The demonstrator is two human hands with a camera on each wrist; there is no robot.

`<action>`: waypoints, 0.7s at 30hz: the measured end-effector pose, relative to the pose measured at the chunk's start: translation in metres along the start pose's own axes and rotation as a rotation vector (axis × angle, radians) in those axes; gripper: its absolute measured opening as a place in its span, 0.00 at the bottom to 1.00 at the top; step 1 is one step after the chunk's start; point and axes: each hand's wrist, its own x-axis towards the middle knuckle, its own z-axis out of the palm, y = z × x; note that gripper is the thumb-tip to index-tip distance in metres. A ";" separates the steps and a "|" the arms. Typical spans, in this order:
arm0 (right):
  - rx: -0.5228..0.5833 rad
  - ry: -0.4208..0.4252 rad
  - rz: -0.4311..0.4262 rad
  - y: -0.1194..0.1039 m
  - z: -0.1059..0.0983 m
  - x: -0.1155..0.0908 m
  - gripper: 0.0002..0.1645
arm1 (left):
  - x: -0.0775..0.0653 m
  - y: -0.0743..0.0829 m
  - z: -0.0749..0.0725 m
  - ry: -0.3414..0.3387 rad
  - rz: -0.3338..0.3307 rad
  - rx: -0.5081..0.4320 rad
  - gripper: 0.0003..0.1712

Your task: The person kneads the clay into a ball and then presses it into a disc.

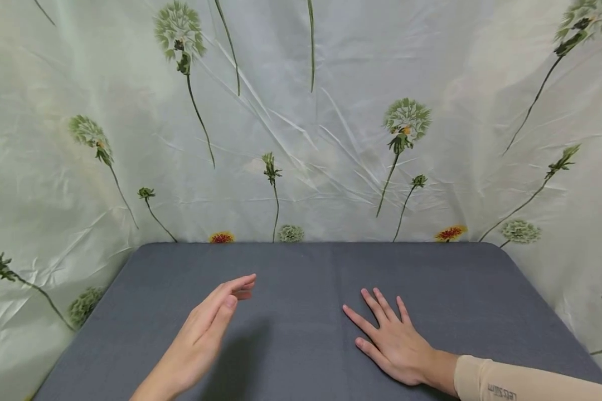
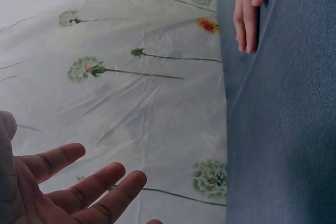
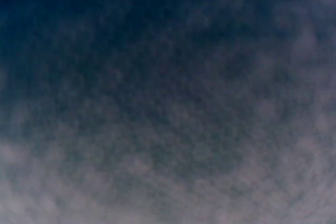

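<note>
My left hand [image 1: 200,334] is held above the grey cloth-covered table [image 1: 301,278], turned on edge with the thumb uppermost and nothing in its grasp. A shadow falls on the cloth beside it. In the left wrist view the fingers of that left hand [image 2: 79,192] are spread and loosely extended. Palm down, my right hand [image 1: 398,345] rests on the table with its fingers spread. The left wrist view also catches this right hand [image 2: 247,9] at the top, against the cloth. Only a dark blur shows in the right wrist view.
A pale curtain [image 1: 331,139] printed with dandelions and small flowers hangs behind the table and along both sides. The table's rounded back edge meets it. A beige sleeve [image 1: 532,381] covers the right forearm.
</note>
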 end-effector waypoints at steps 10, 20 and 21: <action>0.054 -0.026 0.011 0.019 -0.005 0.025 0.40 | 0.014 -0.005 -0.007 0.004 -0.009 0.024 0.27; 0.314 0.028 0.109 0.020 -0.073 0.057 0.38 | 0.024 -0.025 -0.013 0.029 -0.092 0.107 0.24; 0.270 0.067 0.106 0.019 -0.085 0.053 0.38 | 0.024 -0.026 -0.013 0.040 -0.106 0.160 0.25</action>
